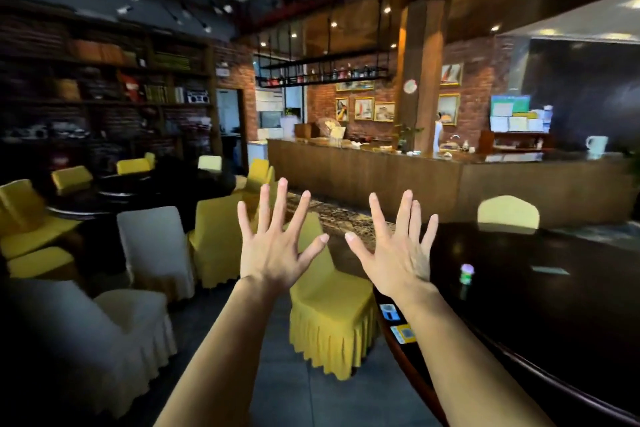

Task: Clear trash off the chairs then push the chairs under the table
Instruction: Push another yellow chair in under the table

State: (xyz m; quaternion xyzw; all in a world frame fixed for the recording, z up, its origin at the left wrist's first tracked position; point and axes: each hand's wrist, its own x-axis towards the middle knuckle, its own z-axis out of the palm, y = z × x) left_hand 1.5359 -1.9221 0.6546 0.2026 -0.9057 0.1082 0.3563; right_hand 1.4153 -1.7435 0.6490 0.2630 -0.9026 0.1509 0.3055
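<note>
My left hand (275,246) and my right hand (398,253) are raised side by side in front of me, palms away, fingers spread, holding nothing. Below them stands a yellow-covered chair (330,308), pulled a little out from the dark round table (540,315) on my right. Its seat looks bare. A white-covered chair (114,329) stands at lower left, away from the table. A pale chair (508,211) sits at the table's far side. No trash is visible on the chair seats that I can see.
Small cards (394,321) and a tiny purple-and-green object (467,274) lie on the table. More yellow and white chairs (156,250) crowd around another dark table (100,199) at left. A long wooden bar counter (415,177) runs behind. Grey floor lies between the chairs.
</note>
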